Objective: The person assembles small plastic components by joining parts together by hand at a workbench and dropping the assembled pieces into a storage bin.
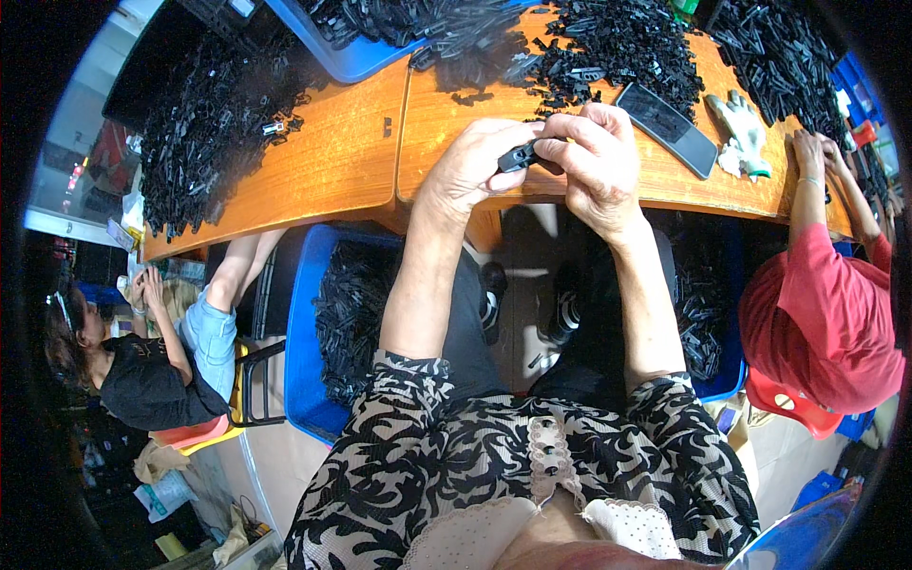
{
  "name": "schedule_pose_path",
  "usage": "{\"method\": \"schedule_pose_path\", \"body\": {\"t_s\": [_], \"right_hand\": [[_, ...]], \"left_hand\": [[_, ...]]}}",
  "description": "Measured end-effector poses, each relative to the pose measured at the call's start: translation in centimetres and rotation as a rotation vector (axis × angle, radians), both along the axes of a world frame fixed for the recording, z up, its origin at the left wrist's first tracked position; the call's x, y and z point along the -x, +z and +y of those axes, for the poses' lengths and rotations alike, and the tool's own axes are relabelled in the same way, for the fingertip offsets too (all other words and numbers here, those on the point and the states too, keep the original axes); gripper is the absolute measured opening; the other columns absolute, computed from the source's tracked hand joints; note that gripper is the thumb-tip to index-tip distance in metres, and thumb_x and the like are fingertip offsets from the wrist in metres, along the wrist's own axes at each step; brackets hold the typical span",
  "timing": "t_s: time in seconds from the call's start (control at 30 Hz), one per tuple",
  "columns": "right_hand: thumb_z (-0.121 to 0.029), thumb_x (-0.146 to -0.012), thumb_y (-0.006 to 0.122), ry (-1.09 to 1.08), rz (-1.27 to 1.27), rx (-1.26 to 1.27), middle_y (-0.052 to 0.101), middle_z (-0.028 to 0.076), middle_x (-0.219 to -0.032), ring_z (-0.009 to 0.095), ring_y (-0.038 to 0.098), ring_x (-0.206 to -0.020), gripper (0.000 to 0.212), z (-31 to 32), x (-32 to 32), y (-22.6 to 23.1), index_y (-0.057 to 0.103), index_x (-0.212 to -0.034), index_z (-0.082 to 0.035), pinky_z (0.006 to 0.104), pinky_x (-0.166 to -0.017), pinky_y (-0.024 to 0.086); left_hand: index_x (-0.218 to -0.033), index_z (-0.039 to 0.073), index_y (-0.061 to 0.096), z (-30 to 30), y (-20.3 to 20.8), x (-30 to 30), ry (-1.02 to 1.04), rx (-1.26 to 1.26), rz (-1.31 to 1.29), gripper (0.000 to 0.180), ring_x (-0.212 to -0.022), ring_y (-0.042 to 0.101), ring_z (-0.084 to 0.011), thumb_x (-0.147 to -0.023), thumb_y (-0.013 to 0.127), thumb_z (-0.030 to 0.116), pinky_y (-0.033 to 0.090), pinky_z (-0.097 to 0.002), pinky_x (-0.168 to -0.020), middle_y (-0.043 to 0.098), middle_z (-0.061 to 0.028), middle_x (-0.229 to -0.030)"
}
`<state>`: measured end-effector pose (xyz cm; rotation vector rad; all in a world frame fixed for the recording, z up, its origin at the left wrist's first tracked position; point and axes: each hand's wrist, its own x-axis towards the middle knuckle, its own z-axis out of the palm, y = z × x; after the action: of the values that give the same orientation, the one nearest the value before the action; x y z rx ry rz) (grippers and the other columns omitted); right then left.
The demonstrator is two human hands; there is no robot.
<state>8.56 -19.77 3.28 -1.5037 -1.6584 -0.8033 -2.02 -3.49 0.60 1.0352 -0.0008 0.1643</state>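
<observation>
Both my hands meet over the near edge of the wooden table (332, 161), closed round a small black plastic part (518, 157). My left hand (475, 163) pinches it from the left, its dark end showing below the thumb. From the right, the thumb and fingers of my right hand (596, 169) press on its other end, which they partly hide. Just right of my right hand lies a dark smartphone (670, 128). Beyond the hands spreads a heap of small black parts (617, 47).
A white work glove (743, 133) lies right of the phone. More black parts pile at left (214, 133) and far right (774, 57). Blue bins (302, 332) of black parts flank my legs. One person in red (822, 313) works at right; another in black (157, 370) sits at left.
</observation>
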Motion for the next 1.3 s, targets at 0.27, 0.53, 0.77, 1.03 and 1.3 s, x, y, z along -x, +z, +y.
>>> {"method": "schedule_pose_path", "body": {"t_s": [0.27,0.53,0.77,1.03,1.3], "right_hand": [[0.004,-0.078,0.067,0.013,0.319,-0.019,0.071,0.008,-0.099,0.028,0.066,-0.091,0.028,0.2,0.1,-1.0,0.073,-0.103,-0.007,0.0348,-0.081,0.054],[-0.013,-0.088,0.069,-0.439,0.202,0.125,0.067,0.009,-0.116,0.028,0.065,-0.100,0.023,1.1,-2.0,-4.8,0.072,-0.111,-0.012,0.0378,-0.085,0.056],[-0.010,-0.088,0.070,-0.464,0.161,0.274,0.066,0.009,-0.115,0.030,0.063,-0.103,0.022,1.8,-1.7,-4.5,0.071,-0.109,-0.008,0.0391,-0.085,0.054],[-0.008,-0.083,0.072,-0.344,0.238,0.217,0.065,0.009,-0.110,0.030,0.064,-0.099,0.016,1.7,-0.9,-3.9,0.068,-0.098,-0.007,0.0393,-0.084,0.054],[-0.012,-0.085,0.070,-0.193,0.189,0.301,0.068,0.009,-0.099,0.029,0.065,-0.093,0.009,1.1,-1.9,-4.7,0.067,-0.093,-0.009,0.0395,-0.079,0.055]], "left_hand": [[-0.100,0.000,0.068,0.2,0.4,0.2,-0.001,-0.096,-0.002,0.029,-0.052,0.048,-0.0041,-0.102,0.062,0.028,0.031,-0.0186,-0.043,0.060,0.0005,-0.070],[-0.095,-0.002,0.068,2.6,-0.6,-1.3,0.672,-0.218,-0.044,0.026,-0.048,0.046,-0.0064,-0.102,0.057,0.021,0.030,-0.0207,-0.041,0.069,-0.0077,-0.080],[-0.117,-0.003,0.066,14.2,-0.4,-5.4,1.117,-0.719,0.171,0.043,-0.101,0.069,-0.0248,-0.082,0.077,0.021,0.055,-0.0382,-0.087,0.070,-0.0176,-0.116],[-0.126,0.012,0.070,17.4,0.6,-6.9,0.774,-1.185,0.607,0.054,-0.117,0.067,-0.0273,-0.079,0.085,0.033,0.051,-0.0385,-0.099,0.072,-0.0133,-0.122],[-0.114,0.008,0.075,12.7,0.0,-2.5,0.843,-1.240,0.638,0.044,-0.103,0.069,-0.0341,-0.084,0.077,0.040,0.051,-0.0429,-0.090,0.074,-0.0188,-0.108]]}}
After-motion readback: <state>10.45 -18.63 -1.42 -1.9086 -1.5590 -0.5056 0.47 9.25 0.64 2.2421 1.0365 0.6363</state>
